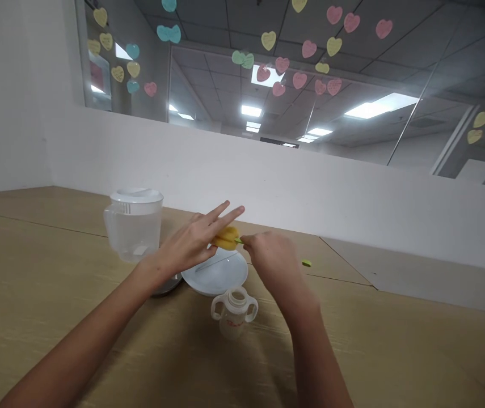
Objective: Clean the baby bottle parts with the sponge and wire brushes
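Note:
A bottle brush with a yellow sponge head [226, 238] and a thin green stem is held over a white bowl [214, 277]. My left hand [195, 238] grips the sponge head between thumb and fingers, two fingers stretching out past it. My right hand [271, 258] is closed around the stem. A green piece [306, 263] shows beyond the right hand, in line with the stem; it looks like the handle's end. Below the bowl, a clear baby bottle [233, 317] with two side handles and red print stands upright, its mouth uncovered.
A clear plastic pitcher [135, 229] with a white lid stands at the back left. A dark round rim [168, 286] shows partly beneath my left forearm. The wooden table [46, 283] meets a white wall [276, 187], with a window carrying heart-shaped notes above.

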A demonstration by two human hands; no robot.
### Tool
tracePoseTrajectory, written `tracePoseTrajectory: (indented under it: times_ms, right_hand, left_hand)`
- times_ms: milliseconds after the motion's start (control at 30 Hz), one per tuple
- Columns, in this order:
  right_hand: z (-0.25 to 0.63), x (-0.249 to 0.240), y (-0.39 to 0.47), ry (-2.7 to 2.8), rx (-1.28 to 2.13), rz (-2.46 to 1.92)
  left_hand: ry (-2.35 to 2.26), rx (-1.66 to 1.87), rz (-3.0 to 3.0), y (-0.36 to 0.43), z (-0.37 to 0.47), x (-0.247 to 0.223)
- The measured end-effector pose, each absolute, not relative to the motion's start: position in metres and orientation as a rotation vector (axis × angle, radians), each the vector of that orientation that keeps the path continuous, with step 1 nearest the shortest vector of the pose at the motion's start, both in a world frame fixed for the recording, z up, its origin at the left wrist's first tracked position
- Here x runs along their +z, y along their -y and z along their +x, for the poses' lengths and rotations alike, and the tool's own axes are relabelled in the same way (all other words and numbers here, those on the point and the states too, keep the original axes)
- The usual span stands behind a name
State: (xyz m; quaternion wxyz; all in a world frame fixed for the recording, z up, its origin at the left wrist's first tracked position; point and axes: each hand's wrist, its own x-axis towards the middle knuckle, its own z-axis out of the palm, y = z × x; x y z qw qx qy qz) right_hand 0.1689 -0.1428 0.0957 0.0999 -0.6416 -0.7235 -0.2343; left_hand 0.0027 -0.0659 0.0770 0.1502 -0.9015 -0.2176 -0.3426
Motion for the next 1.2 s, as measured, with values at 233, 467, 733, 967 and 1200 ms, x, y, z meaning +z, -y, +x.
tracePoseTrajectory:
  times_ms: [233,467,733,967,1200]
  right_hand:
    - [0.147,0.096,0.138,2.162,-0.596,-2.032]
    - [0.172,0.091,0.133,2.224,-0.493,-1.805]
    - [0.194,0.099,0.147,2.009,-0.324,-1.913]
    - [0.216,0.104,0.152,1.874,-0.226,-1.963]
    - [0.216,0.104,0.15,1.904,-0.163,-1.955]
  left_hand:
    - [0.715,-0.622,-2.54,0.069,0.019,0.065]
    - [0.706,-0.781,-2.615,0.062,0.001,0.077]
    - [1.201,-0.585,-2.636,0.042,-0.038,0.08]
    - [1.805,-0.078,-2.706,-0.006,-0.056,0.049]
    - [1.783,0.072,-2.755,-0.016,-0.044,0.03]
